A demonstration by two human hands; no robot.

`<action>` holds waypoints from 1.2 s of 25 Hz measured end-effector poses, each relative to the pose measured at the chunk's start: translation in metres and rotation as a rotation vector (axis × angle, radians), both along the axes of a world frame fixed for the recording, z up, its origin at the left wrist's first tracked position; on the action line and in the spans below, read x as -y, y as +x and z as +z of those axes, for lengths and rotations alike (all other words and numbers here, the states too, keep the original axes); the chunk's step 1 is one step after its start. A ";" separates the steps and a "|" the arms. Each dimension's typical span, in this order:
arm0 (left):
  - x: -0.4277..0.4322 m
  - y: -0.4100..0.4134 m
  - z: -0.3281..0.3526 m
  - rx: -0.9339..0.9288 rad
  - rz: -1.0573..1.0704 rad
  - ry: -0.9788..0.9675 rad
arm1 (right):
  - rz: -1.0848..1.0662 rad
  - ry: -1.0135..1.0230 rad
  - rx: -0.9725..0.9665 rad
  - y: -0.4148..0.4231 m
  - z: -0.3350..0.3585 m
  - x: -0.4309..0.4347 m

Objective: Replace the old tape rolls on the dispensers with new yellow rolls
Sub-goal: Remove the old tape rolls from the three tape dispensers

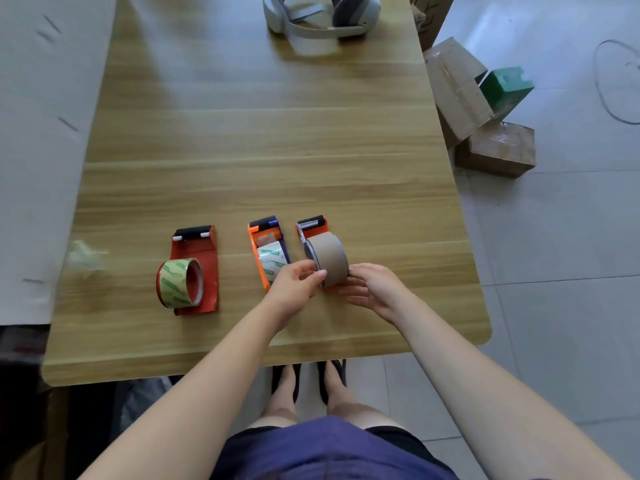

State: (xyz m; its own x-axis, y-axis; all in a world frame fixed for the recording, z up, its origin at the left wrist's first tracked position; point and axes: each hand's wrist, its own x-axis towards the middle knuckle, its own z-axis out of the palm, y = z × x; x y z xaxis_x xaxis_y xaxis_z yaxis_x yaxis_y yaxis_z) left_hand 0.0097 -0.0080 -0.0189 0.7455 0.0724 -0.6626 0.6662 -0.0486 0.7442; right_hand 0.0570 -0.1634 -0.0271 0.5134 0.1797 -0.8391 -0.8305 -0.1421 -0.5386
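Three tape dispensers lie in a row on the wooden table (pixel 242 133). The left one is red (pixel 195 258) and carries a clear roll with green print (pixel 180 282). The middle one is orange and purple (pixel 266 247) with a clear green-printed roll in it. The right one is orange (pixel 310 228) and bears a tan-brown roll (pixel 327 254). My left hand (pixel 294 285) pinches the near left side of that brown roll. My right hand (pixel 372 289) touches its near right side, fingers curled around it.
A white and grey headset (pixel 318 15) sits at the table's far edge. Crumpled clear film (pixel 85 256) lies near the left edge. Cardboard boxes (pixel 460 95) and a green box (pixel 505 88) stand on the floor to the right.
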 end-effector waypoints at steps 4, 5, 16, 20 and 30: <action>-0.005 0.011 0.027 0.093 -0.081 -0.012 | 0.019 0.097 0.104 0.005 0.025 0.014; -0.005 0.012 0.037 0.111 -0.078 -0.029 | 0.024 0.142 0.136 0.004 0.034 0.019; -0.017 -0.013 0.142 0.474 -0.116 -0.233 | 0.175 0.222 0.658 -0.003 0.124 0.033; -0.020 -0.016 0.155 0.571 -0.220 -0.273 | 0.307 0.251 0.747 -0.001 0.134 0.042; -0.020 -0.023 0.142 0.473 -0.152 -0.263 | 0.561 0.273 0.763 0.002 0.144 0.037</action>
